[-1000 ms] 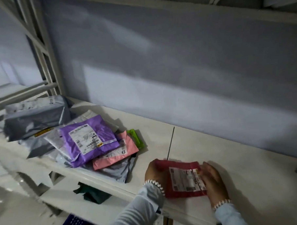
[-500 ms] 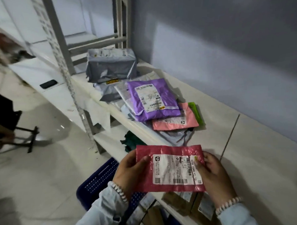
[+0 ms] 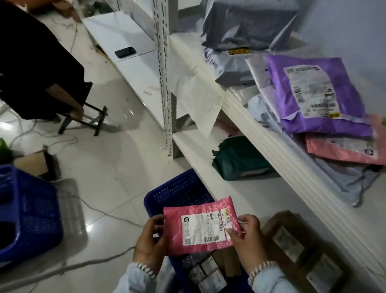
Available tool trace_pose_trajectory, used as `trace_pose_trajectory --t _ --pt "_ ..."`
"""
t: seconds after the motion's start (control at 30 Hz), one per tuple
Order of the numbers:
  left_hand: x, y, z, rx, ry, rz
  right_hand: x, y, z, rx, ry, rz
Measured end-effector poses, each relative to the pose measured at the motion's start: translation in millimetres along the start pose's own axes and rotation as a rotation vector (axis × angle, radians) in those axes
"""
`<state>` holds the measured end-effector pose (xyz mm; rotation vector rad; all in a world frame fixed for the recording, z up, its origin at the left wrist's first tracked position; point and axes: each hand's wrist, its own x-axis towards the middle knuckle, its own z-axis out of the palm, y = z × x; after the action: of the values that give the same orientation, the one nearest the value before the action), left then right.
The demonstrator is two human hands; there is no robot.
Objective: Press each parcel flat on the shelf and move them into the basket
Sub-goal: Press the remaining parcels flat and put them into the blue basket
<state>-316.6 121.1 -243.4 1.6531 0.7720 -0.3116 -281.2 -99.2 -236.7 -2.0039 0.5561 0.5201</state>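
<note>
We count two blue plastic mesh baskets: one under the hands (image 3: 178,191) and another at far left (image 3: 24,211). Two hands hold one red bubble mailer (image 3: 200,225). On the upper shelf we see one purple poly parcel (image 3: 313,96), one pink mailer (image 3: 342,151) and several grey poly bags (image 3: 248,20), their exact number unclear. One dark green bag (image 3: 239,157) lies below.

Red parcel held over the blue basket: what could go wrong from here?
1. The red bubble-mailer parcel is pinched only at its side edges by the left hand and right hand; it may slip or land tilted.
2. The blue plastic basket already holds labelled parcels, so it may not lie flat.
</note>
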Motion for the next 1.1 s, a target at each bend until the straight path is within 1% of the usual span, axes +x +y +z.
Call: trace_pose_trajectory --t 0.13,0.27,0.43,0.57,0.67,0.77,0.87,1.0,1.1 --pt "26 -39 0 0.084 0.033 -0.086 29 26 30 -0.126 0.049 0.026" --pt "67 -76 10 0.188 -0.016 -0.090 65 44 61 -0.246 0.005 0.042" --pt "118 -118 27 0.568 -0.245 0.038 115 85 101 -0.358 -0.110 0.094" --pt "160 -154 40 0.756 -0.331 0.027 155 104 134 -0.397 -0.196 0.144" --pt "194 -173 51 0.869 -0.391 0.037 191 119 157 -0.445 -0.222 0.151" --pt "224 -182 56 0.959 -0.406 0.049 220 125 176 -0.521 -0.250 0.135" --pt "263 -197 64 0.996 -0.381 0.029 257 133 200 -0.582 -0.261 0.109" --pt "316 -223 77 1.010 -0.446 -0.091 304 144 224 -0.642 -0.285 0.090" --pt "343 -235 82 1.044 -0.457 -0.154 332 147 231 -0.674 -0.327 0.245"
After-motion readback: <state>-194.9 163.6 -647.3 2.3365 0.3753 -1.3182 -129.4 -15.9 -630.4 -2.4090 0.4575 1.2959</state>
